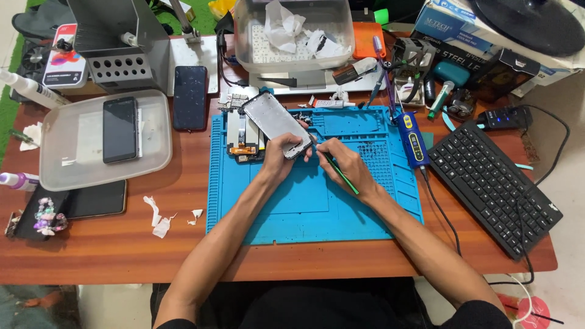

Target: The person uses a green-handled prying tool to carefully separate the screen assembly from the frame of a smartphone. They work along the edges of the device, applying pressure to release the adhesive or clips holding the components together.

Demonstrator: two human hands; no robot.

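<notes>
The right hand (347, 164) pinches a thin green tool (340, 173) with its tip at the lower edge of the phone frame (274, 122). The left hand (281, 155) grips that frame, tilted above the blue work mat (304, 207) (loose parts lie just beyond). Excess leverage could slip the tip and gouge the frame.

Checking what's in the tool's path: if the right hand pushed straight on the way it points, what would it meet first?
The right hand points up-left with its green tool; first in line is the phone frame held by the left hand, apparently already at its lower edge.
</notes>
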